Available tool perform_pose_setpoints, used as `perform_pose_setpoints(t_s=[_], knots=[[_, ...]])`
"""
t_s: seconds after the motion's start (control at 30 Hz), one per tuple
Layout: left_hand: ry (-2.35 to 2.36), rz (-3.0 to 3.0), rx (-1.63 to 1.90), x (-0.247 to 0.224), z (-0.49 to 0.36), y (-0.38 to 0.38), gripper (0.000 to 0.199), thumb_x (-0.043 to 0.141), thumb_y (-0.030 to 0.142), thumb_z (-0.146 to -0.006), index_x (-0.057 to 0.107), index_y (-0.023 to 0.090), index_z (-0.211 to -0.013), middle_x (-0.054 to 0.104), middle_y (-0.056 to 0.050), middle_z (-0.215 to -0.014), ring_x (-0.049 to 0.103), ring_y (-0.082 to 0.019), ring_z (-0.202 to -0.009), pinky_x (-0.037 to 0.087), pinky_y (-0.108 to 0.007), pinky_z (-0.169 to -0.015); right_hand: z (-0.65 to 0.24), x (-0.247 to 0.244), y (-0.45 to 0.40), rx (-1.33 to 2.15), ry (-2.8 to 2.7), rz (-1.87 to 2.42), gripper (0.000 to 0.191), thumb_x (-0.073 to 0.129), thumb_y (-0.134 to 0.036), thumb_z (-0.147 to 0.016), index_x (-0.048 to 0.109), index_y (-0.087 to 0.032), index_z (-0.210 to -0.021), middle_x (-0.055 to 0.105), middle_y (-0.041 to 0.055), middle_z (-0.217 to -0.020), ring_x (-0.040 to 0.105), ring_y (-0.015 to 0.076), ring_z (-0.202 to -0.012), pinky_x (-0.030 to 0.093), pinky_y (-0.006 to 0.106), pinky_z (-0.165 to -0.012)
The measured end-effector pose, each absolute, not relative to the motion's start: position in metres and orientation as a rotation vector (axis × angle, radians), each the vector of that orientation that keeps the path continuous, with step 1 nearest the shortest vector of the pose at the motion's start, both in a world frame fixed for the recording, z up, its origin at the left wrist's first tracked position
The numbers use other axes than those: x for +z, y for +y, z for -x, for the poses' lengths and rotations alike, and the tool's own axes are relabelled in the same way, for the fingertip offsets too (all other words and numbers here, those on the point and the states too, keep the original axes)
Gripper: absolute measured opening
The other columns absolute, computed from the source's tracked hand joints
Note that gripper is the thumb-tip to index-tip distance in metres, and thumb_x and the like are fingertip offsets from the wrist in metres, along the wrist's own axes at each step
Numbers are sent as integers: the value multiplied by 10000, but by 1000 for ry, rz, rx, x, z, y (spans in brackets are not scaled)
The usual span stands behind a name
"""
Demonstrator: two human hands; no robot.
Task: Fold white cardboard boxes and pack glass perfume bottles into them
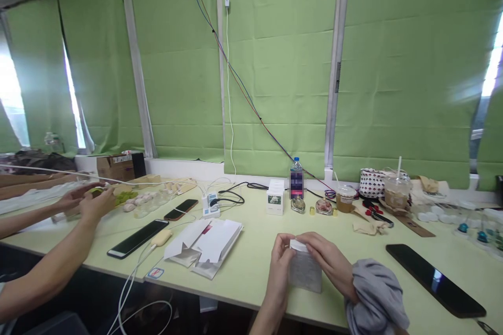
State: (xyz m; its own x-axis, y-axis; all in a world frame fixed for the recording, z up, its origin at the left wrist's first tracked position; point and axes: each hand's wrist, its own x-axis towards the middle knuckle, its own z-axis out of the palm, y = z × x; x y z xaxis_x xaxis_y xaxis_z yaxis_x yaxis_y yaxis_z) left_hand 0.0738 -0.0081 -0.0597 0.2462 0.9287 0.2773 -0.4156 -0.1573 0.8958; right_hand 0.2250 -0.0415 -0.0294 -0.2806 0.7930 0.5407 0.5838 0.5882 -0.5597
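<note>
A small white box point(306, 273) stands upright near the front edge of the table, its side facing me in shade. My left hand point(280, 261) grips its upper left side, with the thumb at the top edge. From the right, the fingers of my right hand point(328, 257) press at the box's top flap and upper right corner. A grey sleeve is bunched at my right wrist. Farther back stands another white box point(275, 203) with a flower picture. Beside it are two small round glass bottles, one left point(297, 205) and one right point(324, 206), with gold caps nearby.
Flattened white cartons point(210, 243) lie left of my hands. Beyond are a large phone point(137, 238), a yellow charger point(161, 237) and a power strip point(211, 205). Drink cups point(345, 199) and a black tablet-like phone point(435, 280) are right. A co-worker's hands point(92, 201) work at far left.
</note>
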Motion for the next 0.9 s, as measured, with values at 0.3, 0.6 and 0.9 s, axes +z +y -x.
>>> perform_pose_setpoints(t_s=[0.3, 0.6, 0.9], knots=[[571, -1097, 1340, -61, -82, -16, 158, 540, 203, -746, 561, 219, -903, 554, 1, -846, 511, -169, -816, 403, -250, -731, -212, -29, -43, 175, -1985, 1175, 351, 376, -244, -931, 664, -248, -1131, 674, 84, -1081, 638, 203, -999, 506, 317, -871], [561, -1121, 1327, -67, -81, -10, 142, 542, 223, -770, 550, 226, -912, 550, 2, -854, 515, -173, -834, 402, -260, -765, -204, -31, -38, -69, -2027, 1493, 274, 449, -247, -916, 699, -258, -1029, 720, 74, -1047, 665, 264, -951, 493, 433, -898], [415, -1185, 1252, -75, -70, -4, 264, 574, 173, -748, 570, 230, -1005, 587, -19, -967, 527, -192, -951, 392, -279, -833, -211, -23, -36, -12, -2073, 1409, 297, 432, -248, -915, 718, -300, -975, 738, 45, -994, 685, 213, -886, 523, 302, -752]])
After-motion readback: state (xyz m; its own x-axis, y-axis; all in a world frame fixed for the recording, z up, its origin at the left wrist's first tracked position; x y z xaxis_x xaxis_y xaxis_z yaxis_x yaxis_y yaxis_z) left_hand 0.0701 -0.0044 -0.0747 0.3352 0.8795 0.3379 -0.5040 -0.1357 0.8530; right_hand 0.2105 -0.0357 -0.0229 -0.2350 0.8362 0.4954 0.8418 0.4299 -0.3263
